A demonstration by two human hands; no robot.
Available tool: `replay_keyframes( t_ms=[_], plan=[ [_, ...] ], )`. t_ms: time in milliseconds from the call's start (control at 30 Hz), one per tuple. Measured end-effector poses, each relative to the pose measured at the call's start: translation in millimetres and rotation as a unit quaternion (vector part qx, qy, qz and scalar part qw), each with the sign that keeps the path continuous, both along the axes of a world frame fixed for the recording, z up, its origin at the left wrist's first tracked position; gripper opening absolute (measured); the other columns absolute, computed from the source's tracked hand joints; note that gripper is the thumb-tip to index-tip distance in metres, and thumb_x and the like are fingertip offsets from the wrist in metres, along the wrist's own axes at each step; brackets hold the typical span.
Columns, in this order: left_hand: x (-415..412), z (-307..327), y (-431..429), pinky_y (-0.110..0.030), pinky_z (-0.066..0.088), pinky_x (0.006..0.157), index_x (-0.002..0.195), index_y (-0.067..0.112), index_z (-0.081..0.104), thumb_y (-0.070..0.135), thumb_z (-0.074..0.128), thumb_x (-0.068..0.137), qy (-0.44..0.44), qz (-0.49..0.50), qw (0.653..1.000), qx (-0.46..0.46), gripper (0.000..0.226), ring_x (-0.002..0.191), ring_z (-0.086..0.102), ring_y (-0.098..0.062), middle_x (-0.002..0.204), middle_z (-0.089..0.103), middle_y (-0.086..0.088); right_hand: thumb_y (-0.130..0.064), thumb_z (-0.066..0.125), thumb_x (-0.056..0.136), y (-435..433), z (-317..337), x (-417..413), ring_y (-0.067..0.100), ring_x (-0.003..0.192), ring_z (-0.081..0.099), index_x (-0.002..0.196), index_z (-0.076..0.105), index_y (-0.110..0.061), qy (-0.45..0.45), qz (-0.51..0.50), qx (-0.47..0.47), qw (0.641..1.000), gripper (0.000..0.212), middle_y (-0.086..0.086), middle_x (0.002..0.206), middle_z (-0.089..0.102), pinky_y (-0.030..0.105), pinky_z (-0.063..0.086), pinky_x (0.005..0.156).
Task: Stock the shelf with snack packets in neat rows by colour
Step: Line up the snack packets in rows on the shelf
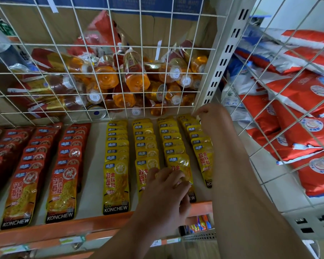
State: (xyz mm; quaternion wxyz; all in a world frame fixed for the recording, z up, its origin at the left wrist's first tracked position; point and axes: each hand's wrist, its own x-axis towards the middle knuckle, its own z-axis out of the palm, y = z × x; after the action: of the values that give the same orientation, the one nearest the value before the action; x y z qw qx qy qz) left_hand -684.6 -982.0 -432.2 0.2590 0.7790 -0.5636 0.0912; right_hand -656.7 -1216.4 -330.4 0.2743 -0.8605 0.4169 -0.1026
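The left hand [165, 187] grips the front of the third row of yellow packets [116, 184], fingers curled over it. The right hand [204, 113], at 1 o'clock from it, pinches the rearmost packet of the fourth row. There are four yellow rows running toward 12 o'clock, and red packets [64, 174] in rows at 9 o'clock. The shelf [94, 184] looks nearly stocked; probably only straightening the last two rows is left. Bottles [133, 79] are piled at 12 o'clock.

A single head-worn camera looks forward and steeply down onto the shelf [95, 174] from very near, from its front side. Its wide lens bends the wire grid [118, 47] in the upper part of the frame.
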Motion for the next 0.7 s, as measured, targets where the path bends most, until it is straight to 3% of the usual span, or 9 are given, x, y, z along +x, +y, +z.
replay_keyframes(
  t_ms=[67, 167, 333, 500, 600, 700],
  plan=[
    [0, 1, -1, -0.046, 0.043, 0.088, 0.095, 0.024, 0.073, 0.029, 0.066, 0.079, 0.000, 0.003, 1.000, -0.004, 0.018, 0.100, 0.059, -0.021, 0.107, 0.063, 0.005, -0.002, 0.050, 0.095, -5, 5, 0, 0.028, 0.094, 0.065, 0.108, 0.076, -0.010, -0.007, 0.001, 0.011, 1.000, 0.030, 0.012, 0.112, 0.069, 0.027, 0.048, 0.067],
    [-4, 3, -8, -0.045, 0.043, 0.087, 0.096, 0.023, 0.073, 0.030, 0.065, 0.080, -0.002, -0.014, 1.000, -0.007, 0.019, 0.103, 0.058, -0.022, 0.109, 0.063, 0.004, 0.000, 0.051, 0.093, -8, 10, -2, 0.029, 0.101, 0.065, 0.109, 0.075, -0.008, 0.000, -0.012, 0.028, 1.000, 0.030, 0.013, 0.115, 0.070, 0.034, 0.055, 0.083],
    [-23, 8, -37, -0.048, 0.040, 0.093, 0.109, 0.029, 0.070, 0.039, 0.058, 0.083, -0.007, -0.069, 0.996, 0.060, 0.030, 0.106, 0.054, -0.022, 0.112, 0.059, 0.007, -0.007, 0.051, 0.098, -6, 2, -6, 0.027, 0.113, 0.063, 0.119, 0.073, -0.016, 0.032, -0.006, 0.023, 0.999, 0.032, 0.009, 0.125, 0.067, 0.035, 0.052, 0.094],
    [-30, 6, -60, -0.044, 0.035, 0.094, 0.118, 0.025, 0.066, 0.037, 0.053, 0.077, 0.006, -0.092, 0.995, 0.034, 0.045, 0.104, 0.058, -0.024, 0.112, 0.060, 0.001, -0.003, 0.045, 0.094, -3, -13, -10, 0.032, 0.107, 0.065, 0.117, 0.073, -0.016, 0.038, -0.019, 0.004, 0.999, 0.038, 0.012, 0.119, 0.069, 0.043, 0.055, 0.094],
    [-31, -1, -65, -0.054, 0.041, 0.098, 0.126, 0.025, 0.061, 0.034, 0.069, 0.078, 0.026, -0.079, 0.996, 0.039, 0.050, 0.110, 0.057, -0.027, 0.120, 0.059, 0.000, -0.003, 0.046, 0.094, -1, -21, -9, 0.034, 0.104, 0.065, 0.120, 0.071, -0.016, 0.059, -0.017, 0.005, 0.998, 0.038, 0.011, 0.117, 0.068, 0.044, 0.056, 0.090],
    [-31, -5, -66, -0.061, 0.044, 0.099, 0.132, 0.026, 0.059, 0.036, 0.072, 0.080, 0.019, -0.066, 0.995, 0.078, 0.054, 0.115, 0.057, -0.028, 0.125, 0.058, -0.001, -0.003, 0.048, 0.095, -1, -25, -6, 0.034, 0.104, 0.065, 0.124, 0.068, -0.015, 0.065, -0.018, 0.025, 0.997, 0.037, 0.013, 0.119, 0.066, 0.045, 0.057, 0.089]
  ],
)
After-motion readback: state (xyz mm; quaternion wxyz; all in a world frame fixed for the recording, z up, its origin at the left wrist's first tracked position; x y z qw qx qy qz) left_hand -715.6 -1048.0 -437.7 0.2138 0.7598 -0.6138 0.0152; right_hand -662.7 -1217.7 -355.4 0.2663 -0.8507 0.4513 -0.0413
